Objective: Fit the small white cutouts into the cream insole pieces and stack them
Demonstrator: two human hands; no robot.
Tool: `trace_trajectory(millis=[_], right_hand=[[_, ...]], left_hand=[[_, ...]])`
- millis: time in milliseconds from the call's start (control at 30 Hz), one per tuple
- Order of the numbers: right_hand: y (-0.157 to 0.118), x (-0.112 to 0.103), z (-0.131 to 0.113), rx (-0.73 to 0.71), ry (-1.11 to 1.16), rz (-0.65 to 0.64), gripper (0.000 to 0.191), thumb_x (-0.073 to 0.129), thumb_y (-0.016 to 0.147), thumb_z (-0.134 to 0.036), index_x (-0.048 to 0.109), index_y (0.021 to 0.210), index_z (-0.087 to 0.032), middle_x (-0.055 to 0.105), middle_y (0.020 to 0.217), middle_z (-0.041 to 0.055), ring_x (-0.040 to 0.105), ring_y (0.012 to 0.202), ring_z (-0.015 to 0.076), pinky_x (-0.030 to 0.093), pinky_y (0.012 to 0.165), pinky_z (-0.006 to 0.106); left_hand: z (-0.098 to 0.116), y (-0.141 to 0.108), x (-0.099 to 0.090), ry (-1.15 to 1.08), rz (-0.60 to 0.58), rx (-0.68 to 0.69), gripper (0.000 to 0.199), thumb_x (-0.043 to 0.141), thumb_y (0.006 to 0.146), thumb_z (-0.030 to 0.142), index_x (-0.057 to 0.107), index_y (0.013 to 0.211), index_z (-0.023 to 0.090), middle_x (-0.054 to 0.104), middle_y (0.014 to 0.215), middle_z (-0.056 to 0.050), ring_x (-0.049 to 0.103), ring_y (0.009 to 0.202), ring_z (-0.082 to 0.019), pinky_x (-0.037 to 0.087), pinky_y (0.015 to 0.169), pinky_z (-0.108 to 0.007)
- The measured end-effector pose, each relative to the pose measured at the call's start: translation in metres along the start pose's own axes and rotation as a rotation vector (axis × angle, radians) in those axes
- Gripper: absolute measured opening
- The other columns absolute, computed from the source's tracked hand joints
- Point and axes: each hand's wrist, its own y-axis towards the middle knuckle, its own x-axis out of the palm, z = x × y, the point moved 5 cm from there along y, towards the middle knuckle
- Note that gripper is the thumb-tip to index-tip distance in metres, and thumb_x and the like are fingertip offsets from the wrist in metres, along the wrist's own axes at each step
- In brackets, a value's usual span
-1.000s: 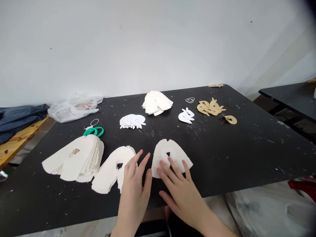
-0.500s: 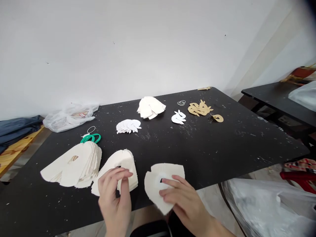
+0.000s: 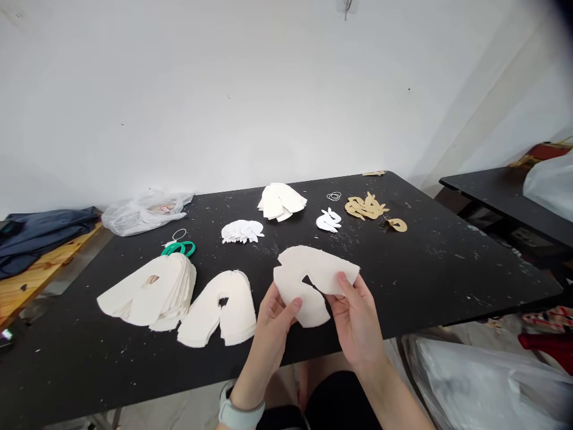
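Observation:
A cream horseshoe-shaped piece (image 3: 313, 269) is held up over the table's front part. My left hand (image 3: 273, 325) pinches its lower left edge, thumb on top. On the right side, my right hand (image 3: 358, 316) grips the other arm of the piece, its thumb also on top. A stack of similar cream pieces (image 3: 237, 298) lies just left of my left hand, and a taller stack (image 3: 147, 292) sits farther left. Behind that are green scissor handles (image 3: 179, 248).
Farther back on the black table (image 3: 430, 263) lie a cream pile (image 3: 281, 202), white cutouts (image 3: 242, 230), more white cutouts (image 3: 329, 220), tan cutouts (image 3: 366, 206) and a clear plastic bag (image 3: 143, 212). Another plastic bag (image 3: 483, 382) is at the lower right.
My left hand has moved right from the nearer stack and taken hold of the cream piece. The piece is now raised and turned, between both hands. The view has shifted slightly.

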Motion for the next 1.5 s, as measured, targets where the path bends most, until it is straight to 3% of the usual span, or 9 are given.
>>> trace_trajectory(millis=[133, 333, 600, 767, 1233, 1500], right_hand=[[-0.006, -0.005, 0.006, 0.006, -0.012, 0.003, 0.045, 0.072, 0.084, -0.036, 0.062, 0.127, -0.029, 0.068, 0.125, 0.0053, 0.066, 0.113, 0.0278, 0.057, 0.091, 0.044], [-0.01, -0.018, 0.012, -0.008, -0.111, -0.004, 0.03, 0.076, 0.082, -0.034, 0.069, 0.11, -0.023, 0.071, 0.119, 0.0062, 0.065, 0.114, 0.0287, 0.057, 0.091, 0.042], [-0.012, -0.025, 0.02, 0.095, -0.093, -0.042, 0.05, 0.074, 0.085, -0.033, 0.061, 0.133, -0.026, 0.069, 0.125, 0.0071, 0.064, 0.116, 0.0307, 0.056, 0.094, 0.047], [-0.015, -0.025, 0.021, 0.109, -0.077, -0.056, 0.058, 0.073, 0.086, -0.033, 0.055, 0.14, -0.027, 0.069, 0.126, 0.0075, 0.064, 0.117, 0.0313, 0.054, 0.096, 0.049], [-0.013, -0.023, 0.029, 0.121, -0.152, -0.067, 0.046, 0.073, 0.086, -0.037, 0.066, 0.129, -0.023, 0.07, 0.125, 0.0078, 0.066, 0.112, 0.0314, 0.056, 0.094, 0.049], [-0.011, -0.022, 0.028, 0.132, -0.149, -0.06, 0.041, 0.075, 0.083, -0.036, 0.069, 0.123, -0.024, 0.071, 0.123, 0.0062, 0.063, 0.118, 0.0306, 0.054, 0.098, 0.049]], left_hand=[[0.004, 0.005, -0.001, 0.019, 0.002, 0.023, 0.058, 0.076, 0.082, 0.027, 0.054, 0.135, 0.024, 0.07, 0.122, -0.01, 0.063, 0.116, -0.027, 0.054, 0.093, -0.033], [0.008, 0.007, -0.005, 0.063, -0.002, 0.019, 0.047, 0.072, 0.086, 0.029, 0.056, 0.129, 0.021, 0.074, 0.112, -0.01, 0.07, 0.101, -0.026, 0.058, 0.081, -0.033], [0.02, 0.009, -0.004, 0.22, -0.023, 0.014, 0.05, 0.072, 0.084, 0.032, 0.056, 0.129, 0.018, 0.075, 0.107, -0.012, 0.072, 0.091, -0.027, 0.059, 0.07, -0.031], [0.023, 0.01, -0.004, 0.303, -0.069, 0.016, 0.049, 0.07, 0.086, 0.034, 0.056, 0.13, 0.021, 0.073, 0.113, -0.011, 0.07, 0.099, -0.029, 0.059, 0.075, -0.033], [0.028, 0.013, -0.011, 0.329, -0.056, 0.022, 0.048, 0.07, 0.086, 0.035, 0.057, 0.13, 0.021, 0.071, 0.12, -0.011, 0.066, 0.111, -0.032, 0.058, 0.082, -0.036], [0.033, 0.015, -0.008, 0.315, -0.025, 0.016, 0.047, 0.075, 0.08, 0.033, 0.063, 0.123, 0.02, 0.074, 0.11, -0.011, 0.07, 0.095, -0.029, 0.057, 0.077, -0.035]])
